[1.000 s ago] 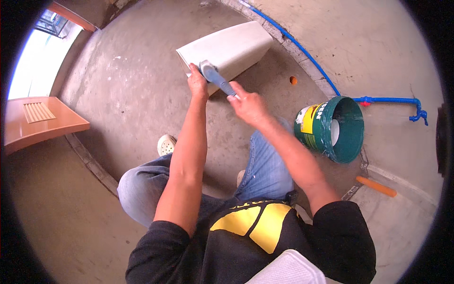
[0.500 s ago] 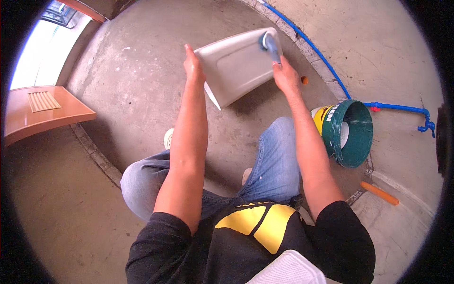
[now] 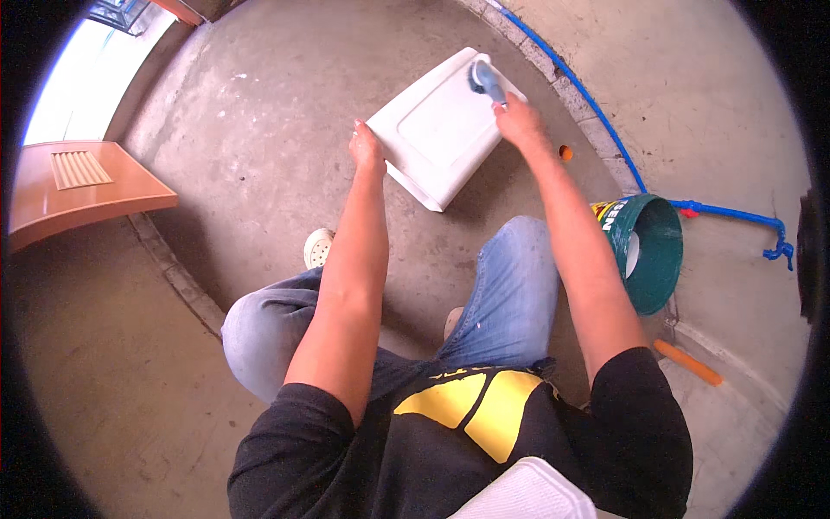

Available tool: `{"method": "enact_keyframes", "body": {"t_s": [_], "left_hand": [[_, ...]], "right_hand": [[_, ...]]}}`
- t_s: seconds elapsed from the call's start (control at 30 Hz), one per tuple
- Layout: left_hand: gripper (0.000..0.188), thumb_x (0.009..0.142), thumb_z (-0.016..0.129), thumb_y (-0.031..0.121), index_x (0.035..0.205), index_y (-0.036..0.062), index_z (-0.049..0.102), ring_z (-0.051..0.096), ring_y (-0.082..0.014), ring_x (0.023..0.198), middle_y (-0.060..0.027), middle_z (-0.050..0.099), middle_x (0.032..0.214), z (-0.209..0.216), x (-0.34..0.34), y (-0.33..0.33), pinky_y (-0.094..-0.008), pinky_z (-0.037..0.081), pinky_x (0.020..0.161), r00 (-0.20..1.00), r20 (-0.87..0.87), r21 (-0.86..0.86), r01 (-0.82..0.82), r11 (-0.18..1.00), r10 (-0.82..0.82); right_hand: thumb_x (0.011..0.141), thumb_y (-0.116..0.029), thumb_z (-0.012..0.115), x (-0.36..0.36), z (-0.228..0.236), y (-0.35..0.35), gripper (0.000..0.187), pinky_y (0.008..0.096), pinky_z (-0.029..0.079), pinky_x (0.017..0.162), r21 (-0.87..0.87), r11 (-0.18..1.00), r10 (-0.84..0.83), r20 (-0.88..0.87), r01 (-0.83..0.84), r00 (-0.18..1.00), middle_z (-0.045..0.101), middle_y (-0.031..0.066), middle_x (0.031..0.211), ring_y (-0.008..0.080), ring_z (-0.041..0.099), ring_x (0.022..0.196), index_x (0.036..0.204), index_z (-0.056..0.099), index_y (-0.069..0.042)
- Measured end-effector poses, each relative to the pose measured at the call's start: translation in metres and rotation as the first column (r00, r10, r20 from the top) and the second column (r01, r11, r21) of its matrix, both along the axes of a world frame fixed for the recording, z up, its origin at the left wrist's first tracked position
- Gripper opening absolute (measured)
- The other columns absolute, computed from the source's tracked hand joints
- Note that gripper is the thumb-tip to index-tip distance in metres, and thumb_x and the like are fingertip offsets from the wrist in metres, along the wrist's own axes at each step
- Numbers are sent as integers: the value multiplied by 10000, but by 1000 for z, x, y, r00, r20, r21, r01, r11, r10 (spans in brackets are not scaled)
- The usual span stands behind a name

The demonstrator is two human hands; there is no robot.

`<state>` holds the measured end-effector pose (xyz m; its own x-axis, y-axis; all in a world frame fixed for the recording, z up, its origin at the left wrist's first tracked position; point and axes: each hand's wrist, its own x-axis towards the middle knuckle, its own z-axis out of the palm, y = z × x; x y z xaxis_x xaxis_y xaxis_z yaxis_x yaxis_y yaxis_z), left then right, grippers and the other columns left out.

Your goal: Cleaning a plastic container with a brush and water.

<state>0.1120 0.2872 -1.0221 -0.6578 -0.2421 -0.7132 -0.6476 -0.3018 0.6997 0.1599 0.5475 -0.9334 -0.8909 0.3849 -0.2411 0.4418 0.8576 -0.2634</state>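
Note:
In front of me a white rectangular tub [image 3: 441, 121] is held tilted, its broad face with a raised outline turned up. At its left corner my left hand [image 3: 367, 147] is closed on the edge; some of the fingers are hidden. My right hand [image 3: 520, 121] is wrapped round the blue-grey handle of a scrub brush [image 3: 487, 80]. The dark bristles lie against the tub's far right part. Whether the tub's lower edge rests on the floor I cannot tell.
A green bucket [image 3: 657, 259] lies on its side to the right, with something white inside. Beyond it a blue pipe [image 3: 596, 108] runs to a tap [image 3: 782, 251]. An orange pipe [image 3: 687, 362] lies nearby. An orange-brown louvred door panel [image 3: 130, 186] is at the left.
The tub has turned so that more of its broad face shows, and its near corner has shifted right. My left hand has come lower with its edge. The brush stays at the far right part.

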Motion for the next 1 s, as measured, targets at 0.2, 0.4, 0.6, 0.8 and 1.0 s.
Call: {"method": "enact_keyframes", "body": {"t_s": [0.2,0.4,0.6,0.8,1.0], "left_hand": [[547,963,407,443,1160,-48,543,608,-323,935,-186,618,1072,-27,-3,-58,-427,485,767,992,-77,-77,92,993,-98],[547,978,409,443,1216,-47,463,550,-325,1050,-179,528,1167,19,-1,-12,-473,452,849,993,-20,177,118,977,-117],[694,993,253,494,1388,-76,273,359,-395,1305,-248,357,1417,3,-4,-52,-524,268,1096,999,5,642,-33,766,38],[728,985,197,535,1401,-58,270,356,-386,1310,-232,357,1426,-1,-7,-55,-532,235,1102,998,5,733,-43,679,58],[699,975,206,562,1357,-3,358,435,-360,1242,-176,442,1366,5,1,-19,-500,316,1070,1000,12,759,-20,651,16]], "right_hand": [[921,-379,490,37,36,-153,474,481,501,827,-162,883,467,222,-440,856,650,211,998,361,636,941,1342,438,-167],[921,-329,484,-56,7,13,401,485,494,828,-2,997,71,-8,-71,997,649,208,1025,379,625,956,1246,524,-97],[919,-311,492,45,37,-153,449,504,497,774,-210,895,427,149,-393,892,652,247,909,414,633,861,1296,461,-70],[907,-321,503,116,68,-149,460,525,493,719,-261,883,423,77,-391,903,644,268,834,448,626,782,1274,462,-46],[907,-388,489,18,27,-170,503,510,468,821,-214,941,277,33,-264,960,626,273,1006,438,606,934,1314,453,-96]]}}
